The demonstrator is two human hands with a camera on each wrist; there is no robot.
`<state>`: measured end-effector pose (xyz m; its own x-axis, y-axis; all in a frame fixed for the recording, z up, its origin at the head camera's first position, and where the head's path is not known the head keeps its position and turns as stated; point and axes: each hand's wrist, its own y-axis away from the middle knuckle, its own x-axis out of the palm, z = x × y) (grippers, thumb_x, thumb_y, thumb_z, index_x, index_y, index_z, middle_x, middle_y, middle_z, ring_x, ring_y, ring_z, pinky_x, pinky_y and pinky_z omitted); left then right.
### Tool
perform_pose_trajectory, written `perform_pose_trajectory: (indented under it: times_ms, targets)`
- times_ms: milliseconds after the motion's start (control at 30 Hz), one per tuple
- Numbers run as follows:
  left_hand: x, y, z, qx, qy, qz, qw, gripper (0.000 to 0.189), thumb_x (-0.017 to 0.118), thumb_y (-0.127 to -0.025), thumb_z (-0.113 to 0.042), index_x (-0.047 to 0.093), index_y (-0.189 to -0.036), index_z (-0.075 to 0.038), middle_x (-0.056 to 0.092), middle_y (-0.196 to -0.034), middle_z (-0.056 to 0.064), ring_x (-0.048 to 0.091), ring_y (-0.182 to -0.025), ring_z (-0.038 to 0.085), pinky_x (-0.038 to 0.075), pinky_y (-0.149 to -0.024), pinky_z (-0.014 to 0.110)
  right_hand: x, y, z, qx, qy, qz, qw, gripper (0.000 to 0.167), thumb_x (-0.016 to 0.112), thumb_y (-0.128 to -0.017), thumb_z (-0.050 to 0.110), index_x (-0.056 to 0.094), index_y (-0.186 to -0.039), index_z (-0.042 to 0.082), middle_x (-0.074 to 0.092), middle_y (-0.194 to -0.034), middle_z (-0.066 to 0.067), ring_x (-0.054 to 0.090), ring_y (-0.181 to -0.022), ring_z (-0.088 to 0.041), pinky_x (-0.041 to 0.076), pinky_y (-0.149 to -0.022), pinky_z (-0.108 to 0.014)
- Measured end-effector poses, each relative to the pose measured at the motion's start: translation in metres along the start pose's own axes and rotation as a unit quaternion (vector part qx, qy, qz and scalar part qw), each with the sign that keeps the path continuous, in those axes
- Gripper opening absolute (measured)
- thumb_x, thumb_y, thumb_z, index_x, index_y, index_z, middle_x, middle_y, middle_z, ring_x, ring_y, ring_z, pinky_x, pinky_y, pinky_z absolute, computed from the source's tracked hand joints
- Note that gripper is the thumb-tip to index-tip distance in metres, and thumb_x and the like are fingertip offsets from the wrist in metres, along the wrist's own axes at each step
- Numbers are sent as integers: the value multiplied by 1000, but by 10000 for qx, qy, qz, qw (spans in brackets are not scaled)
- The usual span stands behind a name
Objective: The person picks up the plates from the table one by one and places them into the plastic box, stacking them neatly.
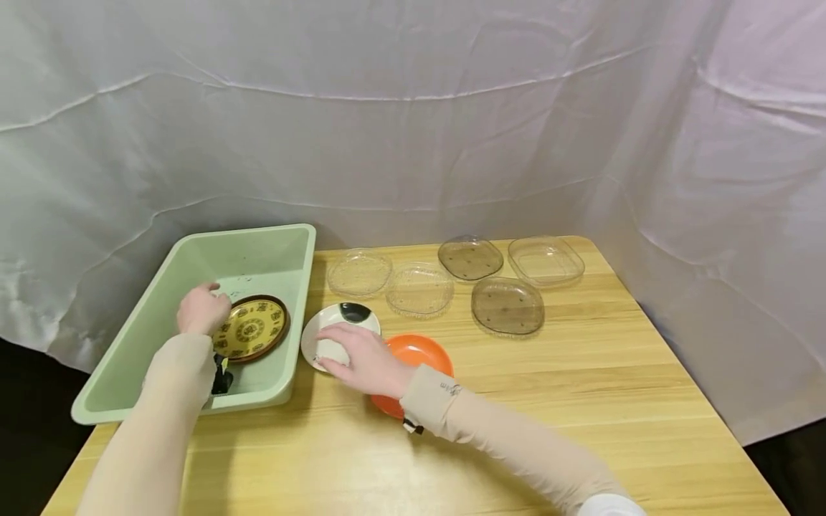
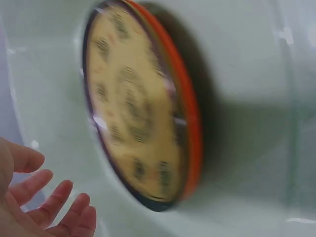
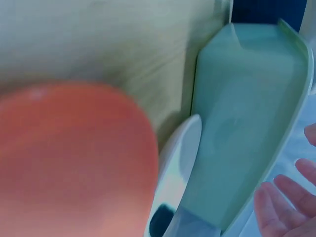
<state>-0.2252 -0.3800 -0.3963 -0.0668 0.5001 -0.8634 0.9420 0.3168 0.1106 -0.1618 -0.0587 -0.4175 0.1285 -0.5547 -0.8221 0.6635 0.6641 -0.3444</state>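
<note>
My left hand (image 1: 201, 309) hovers over the left side of a pale green basin (image 1: 271, 251), fingers loosely bent and holding nothing. Beside it in the basin lies a yellow patterned plate (image 1: 252, 330) with a dark brown rim. The left wrist view shows a gap between the fingers (image 2: 59, 202) and this plate, which has an orange band along its edge. My right hand (image 1: 368, 360) is above a white plate (image 1: 323, 322) with black patches, its relaxed fingers (image 3: 291, 197) apart from it. Under the right wrist sits an orange plate (image 1: 422, 351).
Behind stand two clear dishes (image 1: 359, 272) and, to their right, two smoky brown dishes (image 1: 508, 307) and another clear dish (image 1: 546, 260). The white plate is close to the basin's right wall. A pale curtain (image 1: 413, 143) hangs behind the wooden table (image 1: 581, 401).
</note>
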Motion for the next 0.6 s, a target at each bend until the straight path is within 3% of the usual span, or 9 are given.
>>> perform_pose_trajectory:
  times_ms: [100, 267, 400, 600]
  targets:
    - [-4, 3, -18, 519, -45, -212, 9984, 58, 33, -102, -22, 33, -153, 4, 45, -144, 37, 50, -121, 51, 46, -95, 63, -9, 2, -13, 216, -222, -105, 9995, 41, 66, -97, 27, 62, -133, 8, 66, -135, -8, 62, -127, -21, 50, -110, -34]
    - [-6, 15, -59, 1364, -150, -304, 9901, 52, 38, -103, -19, 39, -150, 4, 45, -143, 36, 44, -130, 54, 36, -108, 69, -30, 6, -36, 750, -634, -148, 9951, 41, 65, -98, 25, 61, -134, 5, 66, -135, -11, 64, -122, -29, 53, -105, -42]
    - [-3, 28, -94, 1818, -229, -339, 9825, 50, 42, -102, -17, 42, -149, 1, 47, -145, 32, 46, -131, 51, 36, -111, 67, -44, 12, -52, 1200, -1026, -152, 9873, 42, 65, -97, 20, 59, -135, 1, 65, -134, -16, 65, -117, -34, 55, -100, -45]
    - [7, 49, -137, 2445, -369, -614, 9670, 48, 48, -101, -17, 46, -147, -1, 50, -145, 28, 49, -131, 48, 38, -113, 63, -56, 23, -76, 1550, -1223, -179, 9802, 42, 66, -96, 16, 58, -135, 1, 65, -131, -20, 65, -114, -39, 56, -98, -47]
